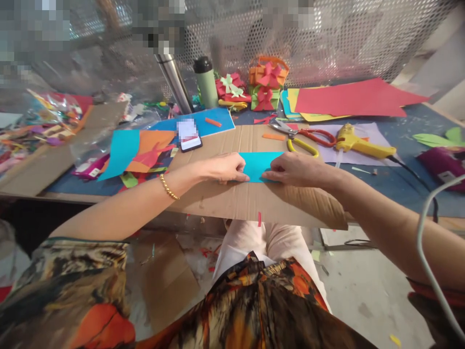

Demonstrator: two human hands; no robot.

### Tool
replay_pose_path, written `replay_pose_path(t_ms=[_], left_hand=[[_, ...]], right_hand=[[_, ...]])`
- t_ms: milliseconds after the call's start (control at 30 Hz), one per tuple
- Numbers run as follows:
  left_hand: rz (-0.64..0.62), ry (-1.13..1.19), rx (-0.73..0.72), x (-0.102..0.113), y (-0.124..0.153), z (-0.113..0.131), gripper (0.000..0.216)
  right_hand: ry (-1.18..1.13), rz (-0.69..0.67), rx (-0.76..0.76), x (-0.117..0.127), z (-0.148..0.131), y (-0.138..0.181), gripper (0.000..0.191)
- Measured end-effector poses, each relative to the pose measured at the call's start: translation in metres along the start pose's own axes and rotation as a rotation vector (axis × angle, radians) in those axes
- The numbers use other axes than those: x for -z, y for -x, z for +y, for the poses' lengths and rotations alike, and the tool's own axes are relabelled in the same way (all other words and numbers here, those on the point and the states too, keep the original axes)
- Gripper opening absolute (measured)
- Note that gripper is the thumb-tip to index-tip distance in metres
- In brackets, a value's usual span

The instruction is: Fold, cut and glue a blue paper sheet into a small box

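Observation:
A strip of bright blue paper lies on a sheet of brown cardboard in front of me. My left hand is closed on the strip's left end, fingers curled and thumb along the near edge. At the right end, my right hand grips the same paper, also with curled fingers. Both ends of the strip are hidden under the hands. Just beyond my right hand are red-handled scissors and a yellow-handled tool, partly covering each other. A small orange paper strip lies on the cardboard.
A yellow glue gun rests on lilac paper at right, its cord trailing. Behind stand a green bottle, a steel flask and paper baskets. Red sheets lie back right; a phone and coloured paper lie left.

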State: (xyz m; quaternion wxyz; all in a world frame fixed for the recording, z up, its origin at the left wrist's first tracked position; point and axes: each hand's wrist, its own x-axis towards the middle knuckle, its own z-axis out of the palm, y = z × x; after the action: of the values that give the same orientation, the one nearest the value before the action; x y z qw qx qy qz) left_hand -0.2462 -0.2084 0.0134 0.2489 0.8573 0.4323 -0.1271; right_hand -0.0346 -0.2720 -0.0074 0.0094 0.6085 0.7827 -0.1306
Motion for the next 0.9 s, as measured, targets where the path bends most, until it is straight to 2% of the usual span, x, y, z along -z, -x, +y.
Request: replay_pose_path(t_ms=[133,267,500,767,900], left_hand=[[0.016,-0.003,-0.016,-0.001,0.0,0.002,0.035],[0.045,-0.038,-0.023,-0.002,0.001,0.001,0.033],[0.037,-0.054,-0.042,-0.001,0.001,-0.001,0.031],[0.051,-0.071,-0.023,-0.001,0.004,0.002,0.035],[0.045,-0.064,-0.01,0.0,0.008,0.007,0.035]], right_hand=[[0.018,0.012,-0.053,0.006,-0.027,-0.005,0.039],[-0.03,-0.086,-0.088,0.014,-0.042,-0.006,0.032],[-0.196,-0.191,-0.096,0.018,-0.036,-0.006,0.03],[-0.29,-0.199,-0.078,0.014,-0.02,-0.001,0.034],[-0.343,-0.213,-0.128,0.015,-0.014,0.005,0.035]])
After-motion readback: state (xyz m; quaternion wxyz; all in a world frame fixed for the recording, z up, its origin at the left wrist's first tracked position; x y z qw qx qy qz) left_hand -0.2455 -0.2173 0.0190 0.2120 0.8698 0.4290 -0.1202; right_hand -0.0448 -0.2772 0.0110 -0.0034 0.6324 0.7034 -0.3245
